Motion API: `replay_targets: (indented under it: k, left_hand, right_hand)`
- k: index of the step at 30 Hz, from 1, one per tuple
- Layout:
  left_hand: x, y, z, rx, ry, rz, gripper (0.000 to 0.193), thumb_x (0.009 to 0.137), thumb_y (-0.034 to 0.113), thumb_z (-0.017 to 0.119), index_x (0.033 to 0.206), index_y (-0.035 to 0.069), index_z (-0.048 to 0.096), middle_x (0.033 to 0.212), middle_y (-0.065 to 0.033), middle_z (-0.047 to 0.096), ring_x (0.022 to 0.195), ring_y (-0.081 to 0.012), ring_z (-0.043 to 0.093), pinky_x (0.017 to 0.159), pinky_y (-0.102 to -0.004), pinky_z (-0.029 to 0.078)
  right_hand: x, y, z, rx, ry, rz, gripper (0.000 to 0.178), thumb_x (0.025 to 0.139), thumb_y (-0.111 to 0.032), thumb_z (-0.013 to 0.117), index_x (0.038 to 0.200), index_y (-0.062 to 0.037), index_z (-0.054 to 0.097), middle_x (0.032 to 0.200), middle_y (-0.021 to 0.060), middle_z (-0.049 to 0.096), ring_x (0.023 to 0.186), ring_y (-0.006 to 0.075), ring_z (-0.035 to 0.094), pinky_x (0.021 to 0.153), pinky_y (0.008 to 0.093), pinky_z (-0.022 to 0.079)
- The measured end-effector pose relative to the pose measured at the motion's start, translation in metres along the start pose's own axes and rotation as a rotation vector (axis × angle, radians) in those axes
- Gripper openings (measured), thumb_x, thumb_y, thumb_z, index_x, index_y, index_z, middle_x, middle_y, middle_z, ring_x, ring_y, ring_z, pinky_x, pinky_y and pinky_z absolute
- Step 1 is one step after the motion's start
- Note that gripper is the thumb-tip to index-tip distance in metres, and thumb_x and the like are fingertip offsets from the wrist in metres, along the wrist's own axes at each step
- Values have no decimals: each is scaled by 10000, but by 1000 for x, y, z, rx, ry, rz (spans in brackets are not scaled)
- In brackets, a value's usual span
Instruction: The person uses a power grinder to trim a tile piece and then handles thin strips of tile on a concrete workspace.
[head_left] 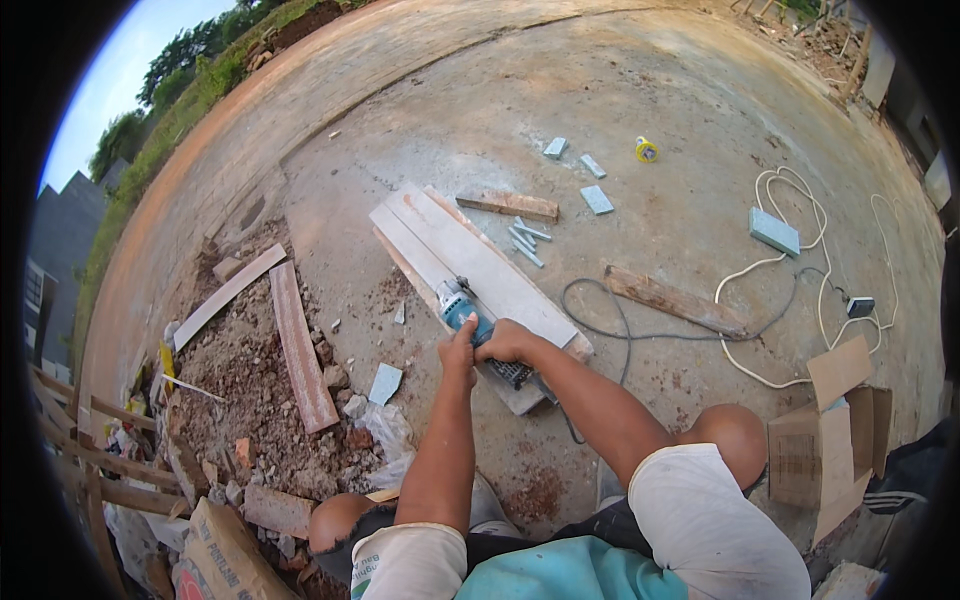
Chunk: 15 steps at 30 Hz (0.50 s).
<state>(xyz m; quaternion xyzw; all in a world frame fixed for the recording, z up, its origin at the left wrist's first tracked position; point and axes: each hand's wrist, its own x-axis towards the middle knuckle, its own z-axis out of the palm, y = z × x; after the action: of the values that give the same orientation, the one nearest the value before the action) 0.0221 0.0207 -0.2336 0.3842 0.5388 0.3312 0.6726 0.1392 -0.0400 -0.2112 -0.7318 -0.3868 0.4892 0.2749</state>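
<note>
A teal angle grinder [462, 306] is in both my hands, its metal head pointing away from me. My left hand [457, 349] is closed round the front of its body, and my right hand [506, 343] wraps the body just behind. Under the grinder lies a long pale grey tile [490, 262], resting on another flat piece whose edges stick out. A dark straight line runs lengthwise along the tile from its far end to the grinder's head. The disc's lower edge and its contact with the tile are too small to make out.
Blue-grey tile offcuts [596, 200] and a wood block [508, 205] lie beyond the tile. To the right are a wooden plank [675, 300], a dark cable, a white extension cord [722, 330] and an open cardboard box [797, 455]. Rubble [235, 370] with tile strips is at left.
</note>
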Motion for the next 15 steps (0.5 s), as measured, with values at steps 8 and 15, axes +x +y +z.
replay_targets:
  k: [8,15]
  left_hand:
    - [-8,-5,4,-12,-13,22,418,780,256,763,953,-104,639,873,-116,649,713,-184,628,644,-303,509]
    - [-6,-7,1,-2,-8,25,395,764,271,773,929,-63,644,860,-107,652,686,-193,633,626,-324,505]
  right_hand:
    - [-6,8,-1,15,-3,-2,594,511,-341,795,858,125,673,867,229,677,770,291,662,714,340,509]
    - [-7,5,-1,16,-19,13,589,510,-339,791,860,119,675,867,222,676,775,294,661,708,346,510]
